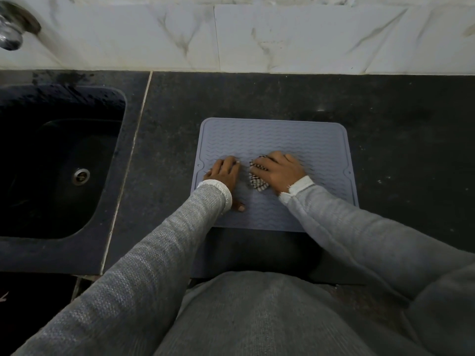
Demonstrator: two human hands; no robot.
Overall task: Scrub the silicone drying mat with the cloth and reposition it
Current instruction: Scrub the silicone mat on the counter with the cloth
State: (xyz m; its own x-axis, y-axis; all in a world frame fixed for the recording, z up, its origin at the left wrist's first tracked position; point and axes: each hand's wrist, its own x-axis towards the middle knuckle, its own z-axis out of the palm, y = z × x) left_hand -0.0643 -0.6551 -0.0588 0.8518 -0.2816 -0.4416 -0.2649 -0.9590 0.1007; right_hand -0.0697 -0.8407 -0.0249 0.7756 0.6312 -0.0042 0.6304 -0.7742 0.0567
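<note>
We're standing at the dark stone counter [385,150], grey sweater sleeves [164,240] reaching forward over its front edge. The silicone drying mat [272,140] is lying flat on the counter straight ahead of us, right of the sink, its near edge close to the counter's front edge and its far edge well short of the wall. It's grey-blue, with wavy ribs and a raised rim.

Our left hand [225,174] is pressing down on the mat's left-centre, fingers spread and fairly flat, thumb splayed toward us, nothing held. Just beside it, our right hand [279,172] is bearing down on the cloth [257,183], a bunched checked rag touching the middle of the mat. The fingers are curling over the cloth and clamping it against the ribs; part of the rag is sticking out on the near-left side of the palm.

Off to the left, the black sink [51,163] is sitting recessed, metal drain [80,176] visible. Beyond everything, the white marble-pattern wall tiles [257,39], with a chrome tap [12,29] at the far left.
</note>
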